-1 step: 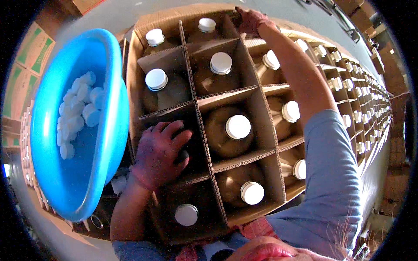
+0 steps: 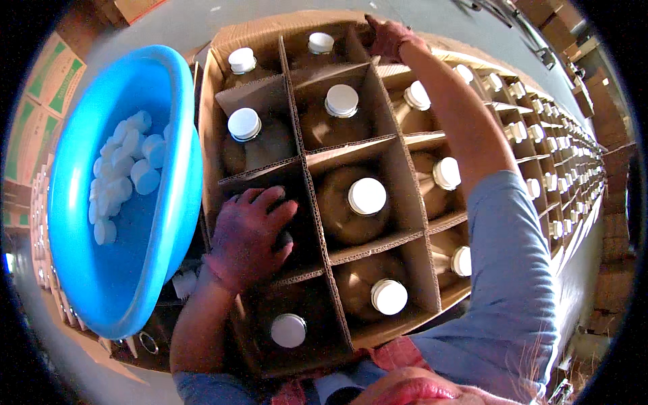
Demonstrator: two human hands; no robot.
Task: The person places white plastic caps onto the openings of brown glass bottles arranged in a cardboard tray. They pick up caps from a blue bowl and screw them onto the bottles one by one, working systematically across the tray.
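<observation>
My left hand (image 2: 253, 236) reaches down into a left-hand compartment of a divided cardboard carton (image 2: 290, 368). Its fingers are curled and slightly apart; whatever lies under the palm is hidden. My right hand (image 2: 391, 40) grips the carton's far rim, fingers pointing left, with the arm crossing the carton's right side. Around my left hand, brown cardboard dividers (image 2: 314, 209) separate bottles with white caps. One white cap (image 2: 367, 196) lies just right of the hand, another white cap (image 2: 289, 330) nearer me, and a third white cap (image 2: 244, 124) farther off.
A blue plastic basin (image 2: 179, 223) stands left of the carton, with a pile of loose white caps (image 2: 121, 169) inside. Rows of more capped bottles (image 2: 536, 133) in divided cartons stretch away to the right. Stacked cardboard boxes (image 2: 40, 135) stand at the far left, and grey floor (image 2: 270, 15) shows beyond.
The view has shifted very slightly. Both hands keep the same places on the carton, and nothing has been picked up or let go.
</observation>
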